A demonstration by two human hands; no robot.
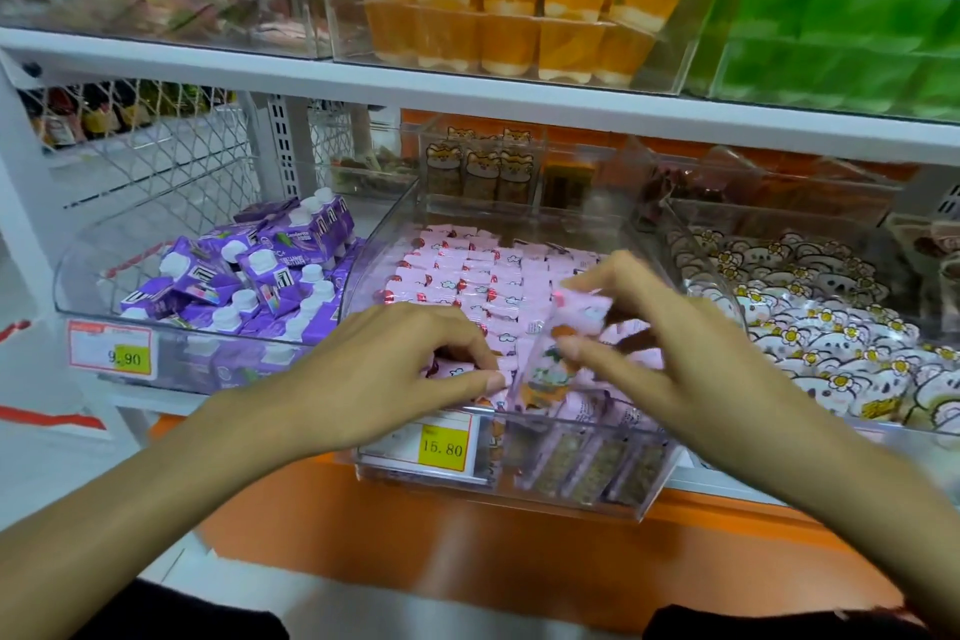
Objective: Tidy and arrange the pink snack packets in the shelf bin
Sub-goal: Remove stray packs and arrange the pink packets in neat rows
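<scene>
A clear plastic shelf bin (571, 494) in the middle of the lower shelf holds several pink snack packets (467, 276), lined up in rows at the back and looser at the front. My right hand (670, 353) grips one pink packet (550, 364) between thumb and fingers, held tilted over the front of the bin. My left hand (395, 369) reaches in from the left; its fingertips press on the packets at the bin's front left, touching the edge of the held packet. The front rows are partly hidden by both hands.
A bin of purple cartons (249, 281) stands to the left, a bin of white cartoon-face packets (831, 327) to the right. Price tags read 15.80 (441, 447) and 9.90 (111, 353). The shelf above (467, 94) carries orange and green jelly cups.
</scene>
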